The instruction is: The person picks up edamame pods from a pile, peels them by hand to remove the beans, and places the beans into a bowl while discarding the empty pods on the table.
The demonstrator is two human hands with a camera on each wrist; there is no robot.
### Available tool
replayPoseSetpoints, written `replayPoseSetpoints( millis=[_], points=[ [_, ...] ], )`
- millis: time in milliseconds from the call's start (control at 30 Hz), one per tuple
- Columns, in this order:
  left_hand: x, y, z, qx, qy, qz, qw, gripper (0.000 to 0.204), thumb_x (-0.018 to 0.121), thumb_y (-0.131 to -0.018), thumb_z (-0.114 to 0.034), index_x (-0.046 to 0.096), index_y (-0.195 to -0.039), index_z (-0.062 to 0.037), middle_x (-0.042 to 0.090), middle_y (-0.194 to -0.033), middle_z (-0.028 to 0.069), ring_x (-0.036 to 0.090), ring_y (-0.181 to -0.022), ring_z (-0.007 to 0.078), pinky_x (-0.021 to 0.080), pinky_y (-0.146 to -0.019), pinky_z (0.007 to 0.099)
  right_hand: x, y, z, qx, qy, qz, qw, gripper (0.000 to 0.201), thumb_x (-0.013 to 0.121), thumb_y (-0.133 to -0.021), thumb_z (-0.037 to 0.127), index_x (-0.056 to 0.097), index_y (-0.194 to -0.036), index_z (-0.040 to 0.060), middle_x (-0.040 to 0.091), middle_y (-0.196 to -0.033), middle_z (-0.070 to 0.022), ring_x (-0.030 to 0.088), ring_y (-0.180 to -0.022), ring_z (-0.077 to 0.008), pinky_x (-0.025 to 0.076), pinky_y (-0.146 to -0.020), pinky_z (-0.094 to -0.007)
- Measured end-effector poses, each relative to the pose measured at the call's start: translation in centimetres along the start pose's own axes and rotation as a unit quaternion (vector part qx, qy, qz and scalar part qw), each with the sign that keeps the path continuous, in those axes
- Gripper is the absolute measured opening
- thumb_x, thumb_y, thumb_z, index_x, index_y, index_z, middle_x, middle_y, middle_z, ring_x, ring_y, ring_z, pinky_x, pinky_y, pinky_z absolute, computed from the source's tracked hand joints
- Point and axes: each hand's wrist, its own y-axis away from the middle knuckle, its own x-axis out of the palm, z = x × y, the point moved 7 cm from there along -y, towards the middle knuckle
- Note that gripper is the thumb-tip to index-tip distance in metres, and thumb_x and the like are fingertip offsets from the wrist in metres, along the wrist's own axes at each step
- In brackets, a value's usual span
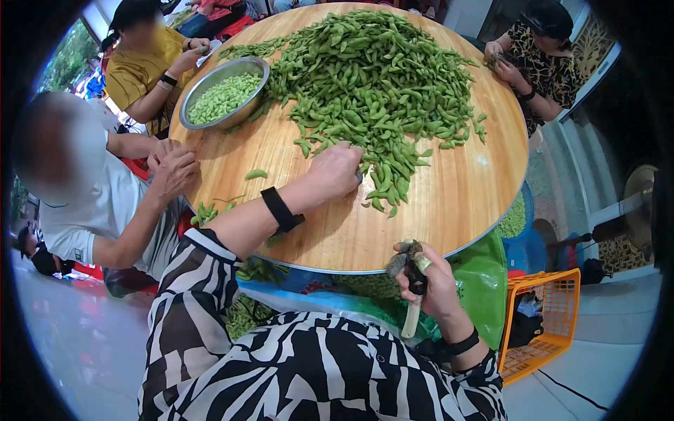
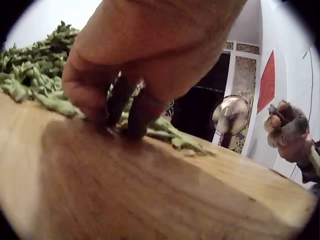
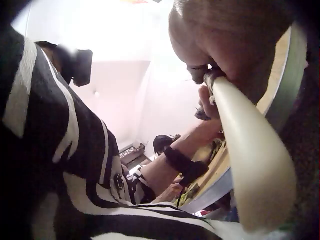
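Green pods (image 1: 379, 77) lie heaped on the round wooden table (image 1: 477, 203). At the heap's near edge is my left hand (image 1: 335, 170), knuckles up. In the left wrist view the left hand (image 2: 135, 65) has bent fingers with dark coverings, their tips down at the tabletop beside pods (image 2: 175, 137); whether they pinch a pod is hidden. My right hand (image 1: 432, 284), off the table's near edge, grips a pale, long handle (image 1: 411, 319), with dark coverings on some fingers. In the right wrist view this handle (image 3: 257, 165) points down from the right hand (image 3: 230, 40).
A metal bowl (image 1: 225, 98) of shelled beans stands at the table's left. One loose pod (image 1: 256, 174) lies near my left forearm. People sit at the left and upper right. An orange crate (image 1: 562, 319) and a blue tub (image 1: 521, 242) stand right, below the tabletop.
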Motion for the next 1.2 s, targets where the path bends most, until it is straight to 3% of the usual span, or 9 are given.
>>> replayPoseSetpoints(
  millis=[100,167,233,300,400,500,667,900,1200],
  points=[
    [-0.5,-0.2,0.1,0.012,0.002,-0.03,0.999,0.016,0.065,-0.073,-0.008,0.058,-0.084,0.0017,0.059,-0.081,0.0205,0.058,-0.078,0.0409,0.048,-0.07,0.0457,-0.6,0.0,-0.3,-0.008,0.014,-0.012,1.0,0.036,0.033,-0.096,0.013,0.044,-0.125,-0.0055,0.053,-0.077,-0.0111,0.045,-0.058,-0.0113,0.037,-0.046,-0.0224],
    [-0.9,0.2,1.2,-0.08,0.071,0.04,0.993,0.019,0.065,-0.071,-0.007,0.058,-0.086,0.0012,0.061,-0.08,0.0211,0.057,-0.074,0.0427,0.048,-0.067,0.0447,-0.6,0.1,-0.1,-0.03,0.032,0.003,0.999,0.037,0.033,-0.096,0.011,0.044,-0.128,-0.0054,0.054,-0.077,-0.0105,0.046,-0.058,-0.0111,0.037,-0.046,-0.0222],
    [-2.4,1.4,0.7,-0.084,0.082,0.023,0.993,0.018,0.068,-0.071,-0.004,0.058,-0.085,0.0005,0.063,-0.075,0.0152,0.06,-0.066,0.0327,0.047,-0.061,0.0389,-0.3,-0.1,0.0,-0.041,0.036,0.005,0.998,0.039,0.032,-0.095,0.009,0.043,-0.13,-0.0051,0.054,-0.076,-0.0101,0.045,-0.057,-0.0111,0.037,-0.046,-0.0221],
    [-1.7,2.7,1.1,-0.166,0.334,0.067,0.926,0.017,0.072,-0.072,-0.001,0.06,-0.084,-0.0013,0.062,-0.072,0.0056,0.06,-0.064,0.0168,0.046,-0.056,0.0301,0.5,-0.5,0.4,-0.054,0.041,0.007,0.998,0.04,0.032,-0.095,0.007,0.043,-0.131,-0.0049,0.054,-0.076,-0.0098,0.045,-0.057,-0.011,0.037,-0.046,-0.022],
    [-2.3,5.0,-2.2,-0.219,0.489,0.09,0.84,0.018,0.074,-0.074,0.0,0.061,-0.086,-0.0029,0.06,-0.073,-0.0003,0.056,-0.064,0.0066,0.044,-0.055,0.0226,1.3,-1.1,0.9,-0.07,0.005,-0.001,0.998,0.043,0.033,-0.095,0.007,0.039,-0.137,-0.0017,0.054,-0.075,-0.01,0.045,-0.055,-0.0113,0.039,-0.046,-0.0224],
    [-1.3,6.7,-4.9,-0.192,0.563,0.089,0.799,0.019,0.073,-0.075,0.0,0.063,-0.09,-0.0027,0.062,-0.075,0.0011,0.056,-0.063,0.0076,0.044,-0.056,0.0216,2.1,-1.4,1.2,-0.068,0.019,0.006,0.997,0.049,0.029,-0.088,0.003,0.038,-0.137,0.0001,0.055,-0.078,-0.0123,0.044,-0.054,-0.0114,0.038,-0.044,-0.0223],
    [0.9,8.1,-6.2,-0.206,0.652,0.1,0.723,0.023,0.07,-0.076,0.006,0.064,-0.097,0.0015,0.065,-0.087,0.004,0.061,-0.076,0.0104,0.05,-0.064,0.0233,1.7,-1.5,0.0,-0.067,-0.025,0.021,0.997,0.044,0.035,-0.098,0.012,0.033,-0.141,0.0028,0.055,-0.076,-0.0115,0.046,-0.054,-0.0119,0.039,-0.045,-0.0225],
    [1.2,8.4,-6.4,-0.21,0.662,0.099,0.712,0.025,0.071,-0.076,0.005,0.065,-0.1,0.0013,0.065,-0.088,0.0038,0.061,-0.076,0.0098,0.05,-0.065,0.0227,2.2,-1.1,0.2,-0.079,-0.048,0.027,0.995,0.044,0.039,-0.099,0.015,0.035,-0.141,0.0035,0.054,-0.076,-0.0106,0.045,-0.054,-0.0115,0.038,-0.044,-0.0219],
    [0.7,8.5,-6.7,-0.152,0.619,0.059,0.769,0.023,0.071,-0.078,0.002,0.067,-0.1,0.0001,0.067,-0.09,0.0028,0.061,-0.08,0.0094,0.05,-0.072,0.023,2.2,-1.0,0.2,-0.086,-0.029,-0.006,0.996,0.039,0.041,-0.098,0.011,0.043,-0.137,0.0027,0.05,-0.069,-0.0047,0.043,-0.05,-0.0086,0.036,-0.042,-0.0206]
  ],
)
